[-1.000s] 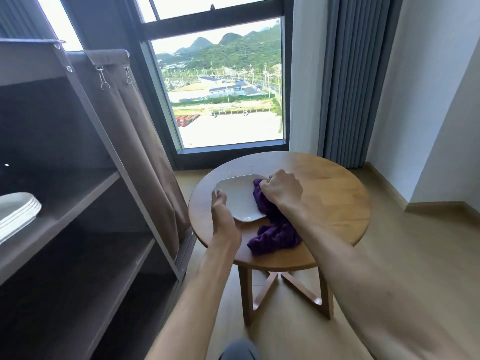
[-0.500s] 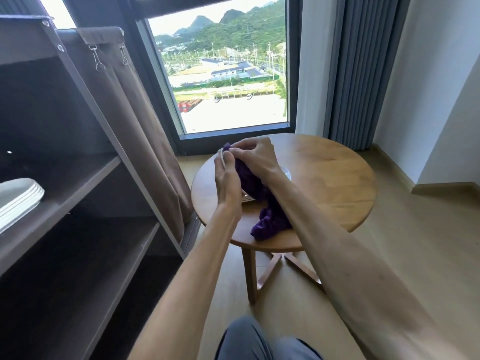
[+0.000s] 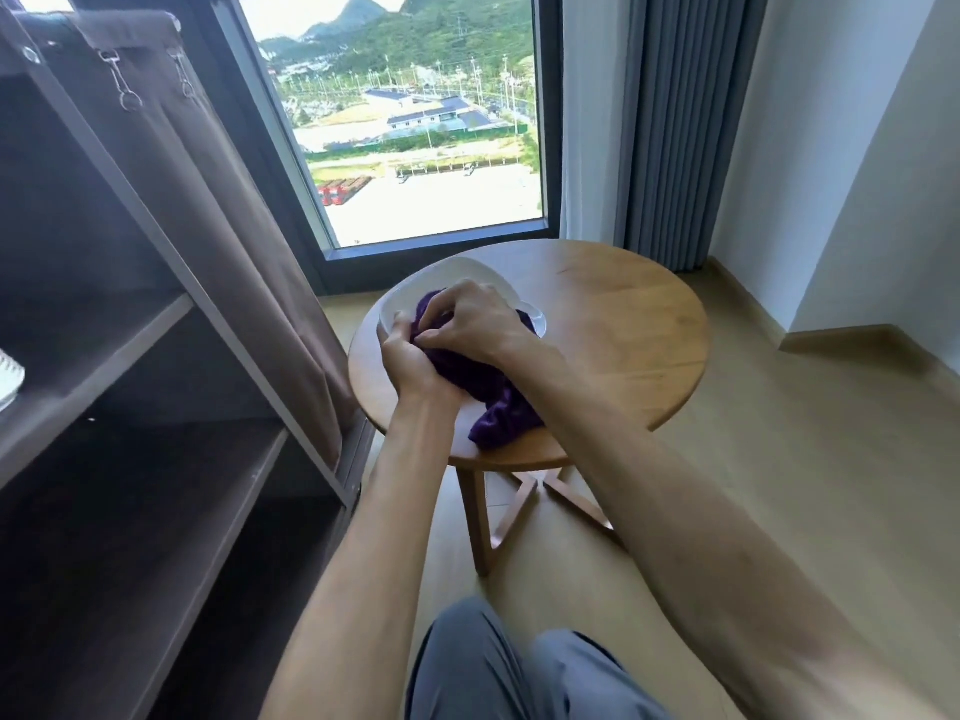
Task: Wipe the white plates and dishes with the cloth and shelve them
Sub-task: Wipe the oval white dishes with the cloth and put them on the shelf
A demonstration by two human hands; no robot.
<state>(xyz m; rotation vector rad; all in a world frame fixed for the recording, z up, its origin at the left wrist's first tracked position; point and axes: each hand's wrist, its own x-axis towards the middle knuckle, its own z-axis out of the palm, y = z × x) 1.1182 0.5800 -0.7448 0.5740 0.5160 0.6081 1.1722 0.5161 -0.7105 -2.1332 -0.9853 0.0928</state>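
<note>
Left hand [image 3: 410, 363] grips white dish [image 3: 447, 283] at near rim; right hand [image 3: 467, 322] clutches purple cloth [image 3: 493, 402], pressed inside dish just beyond left hand

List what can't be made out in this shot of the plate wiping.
- White dish, head view: its middle and near rim are hidden by both hands and the purple cloth.
- Left hand fingertips: tucked behind the dish edge and cloth.
- Right hand fingertips: buried in the cloth.
- Stacked plates on the shelf: cut off by the left edge; count unreadable.
</note>
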